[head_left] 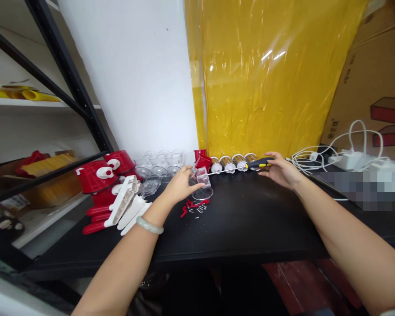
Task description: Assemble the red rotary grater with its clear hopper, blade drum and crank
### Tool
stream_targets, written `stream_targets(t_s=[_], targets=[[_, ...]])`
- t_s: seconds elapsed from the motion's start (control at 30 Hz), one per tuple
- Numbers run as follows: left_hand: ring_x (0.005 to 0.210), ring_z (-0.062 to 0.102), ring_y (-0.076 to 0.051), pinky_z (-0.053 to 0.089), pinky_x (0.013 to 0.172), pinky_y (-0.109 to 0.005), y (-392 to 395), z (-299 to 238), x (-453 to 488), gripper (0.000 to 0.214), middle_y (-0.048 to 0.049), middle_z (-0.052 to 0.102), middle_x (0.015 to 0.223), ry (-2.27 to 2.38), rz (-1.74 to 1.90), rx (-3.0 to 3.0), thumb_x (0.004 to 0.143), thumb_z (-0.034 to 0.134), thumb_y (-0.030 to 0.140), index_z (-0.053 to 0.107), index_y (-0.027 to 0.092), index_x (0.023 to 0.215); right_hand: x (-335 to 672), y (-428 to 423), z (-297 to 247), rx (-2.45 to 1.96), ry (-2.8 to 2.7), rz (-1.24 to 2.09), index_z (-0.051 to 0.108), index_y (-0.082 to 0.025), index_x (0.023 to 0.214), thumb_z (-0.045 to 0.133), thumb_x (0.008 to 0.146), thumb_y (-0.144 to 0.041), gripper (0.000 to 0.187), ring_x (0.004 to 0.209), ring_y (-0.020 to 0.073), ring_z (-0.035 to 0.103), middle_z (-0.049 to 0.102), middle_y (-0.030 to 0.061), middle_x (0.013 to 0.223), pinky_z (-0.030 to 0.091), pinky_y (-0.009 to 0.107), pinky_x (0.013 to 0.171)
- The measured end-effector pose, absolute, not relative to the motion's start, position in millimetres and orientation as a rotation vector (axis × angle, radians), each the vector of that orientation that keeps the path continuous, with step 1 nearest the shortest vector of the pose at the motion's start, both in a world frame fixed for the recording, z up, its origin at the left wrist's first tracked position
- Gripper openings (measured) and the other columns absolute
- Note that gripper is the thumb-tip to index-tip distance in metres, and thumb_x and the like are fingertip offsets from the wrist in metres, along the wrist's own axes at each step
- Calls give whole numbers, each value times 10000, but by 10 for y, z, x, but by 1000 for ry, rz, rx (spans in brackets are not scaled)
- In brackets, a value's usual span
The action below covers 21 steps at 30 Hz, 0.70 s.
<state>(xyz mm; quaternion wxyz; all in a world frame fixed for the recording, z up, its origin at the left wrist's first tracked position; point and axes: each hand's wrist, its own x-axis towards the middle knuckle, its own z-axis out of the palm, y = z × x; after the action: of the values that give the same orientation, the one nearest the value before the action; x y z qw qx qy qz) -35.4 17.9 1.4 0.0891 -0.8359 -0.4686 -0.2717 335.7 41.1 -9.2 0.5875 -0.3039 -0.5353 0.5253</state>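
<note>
My left hand (184,183) is closed around a clear plastic part (203,176) with a round base, low over the black table. In my right hand (281,170) is a screwdriver (258,163) with a black and yellow handle, held level by its end. Its long shaft points left, and the tip meets the clear part; the exact contact is too small to make out. Small screws (200,208) and red plastic pieces (185,210) lie just below the clear part. Behind the shaft stand several mesh cylinders (228,164) with white ends, beside red cups (202,160).
Red housings (97,177), white handle pieces (125,199) and clear cups (161,162) sit on the left of the black table (243,219). White cables and adapters (350,159) lie at the right. A yellow-wrapped panel (266,79) stands behind, and a black shelf frame (69,79) rises at the left.
</note>
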Motion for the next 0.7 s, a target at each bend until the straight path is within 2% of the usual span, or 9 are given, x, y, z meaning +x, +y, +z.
stream_targets(t_s=[0.1,0.17,0.23,0.3,0.37,0.43,0.53,0.6,0.7], targets=[[1261,487,-295,386,1085,-412,175,11,-354,470,-163,530,1294,-1395,-813,-2488,796,580,623,583,167,909,3349,421,-101,-790,-1284,1173,486,-267,882,615,818,-460,240,456,132,567,588,-54,564,532,329,583],[1266,485,-297,382,1089,-414,173,12,-355,461,-159,527,1303,-1399,-824,-2489,793,589,616,585,169,909,3348,420,-100,-829,-1256,1210,503,-250,846,510,862,-553,304,405,126,522,539,-49,490,519,321,548],[1264,486,-301,383,1087,-417,174,15,-358,460,-162,531,1299,-1403,-827,-2494,792,594,612,587,167,910,3353,404,-85,-787,-1203,1290,513,-255,884,510,859,-531,277,547,160,629,628,-13,611,530,324,581],[1257,490,-302,389,1079,-422,176,19,-361,465,-167,538,1288,-1404,-824,-2500,791,592,615,587,164,905,3364,385,-69,-711,-1183,1332,500,-284,951,627,795,-410,238,751,188,692,696,-7,813,544,336,652],[1252,492,-301,393,1074,-426,179,19,-363,475,-168,543,1281,-1404,-819,-2500,790,588,625,585,163,898,3373,385,-71,-676,-1218,1308,481,-306,984,709,731,-306,341,794,184,696,699,-29,867,545,337,691],[1248,496,-298,394,1074,-424,182,14,-364,483,-167,541,1283,-1405,-821,-2496,787,585,634,583,164,895,3378,408,-93,-732,-1273,1247,488,-281,938,721,745,-351,310,634,152,665,663,-43,715,535,305,634],[1245,502,-288,393,1077,-413,188,5,-365,474,-161,536,1287,-1408,-823,-2490,787,587,633,580,170,885,3379,444,-123,-858,-1278,1205,499,-245,855,611,817,-531,310,446,119,559,556,-51,531,505,280,530],[1257,493,-288,388,1083,-411,193,3,-365,466,-161,533,1294,-1401,-815,-2484,792,586,626,580,171,894,3380,443,-120,-838,-1229,1257,499,-258,902,614,806,-532,312,568,152,639,623,-26,648,527,299,566],[1272,480,-290,383,1089,-412,197,4,-365,465,-158,536,1294,-1388,-809,-2482,795,585,622,580,171,908,3385,425,-107,-727,-1229,1285,465,-307,1011,764,691,-349,440,819,181,694,681,-27,884,549,319,685]])
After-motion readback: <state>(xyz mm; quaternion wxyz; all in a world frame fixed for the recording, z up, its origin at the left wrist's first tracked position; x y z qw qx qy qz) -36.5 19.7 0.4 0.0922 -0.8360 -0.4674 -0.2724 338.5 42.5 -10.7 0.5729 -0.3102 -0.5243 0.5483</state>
